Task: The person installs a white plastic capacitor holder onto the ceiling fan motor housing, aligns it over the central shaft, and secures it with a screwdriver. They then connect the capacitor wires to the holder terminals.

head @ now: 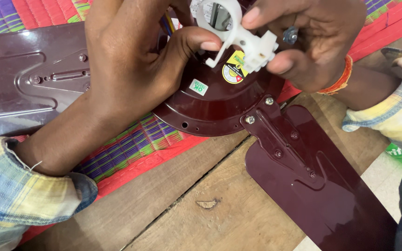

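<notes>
Head view: both hands pinch a white plastic fitting [238, 39], left hand [131, 60] thumb on its ring end, right hand [303, 37] fingers on its notched end, long axis slanting down-right, just above the maroon fan motor housing [210, 107], blades [322, 186] splayed over the wooden planks [219, 209].

Left hand [131, 60] and right hand [303, 42] raised together, fingers pinched

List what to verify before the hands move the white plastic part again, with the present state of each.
1. White plastic part pinched by both hands: ok.
2. Left hand thumb on the part's arm: ok.
3. Right hand grip on the toothed end: ok.
4. Blade screws seated: ok, as far as visible.
5. Fan motor housing lying flat on the mat: ok.
6. Mounting spot under the part: cannot tell.
</notes>
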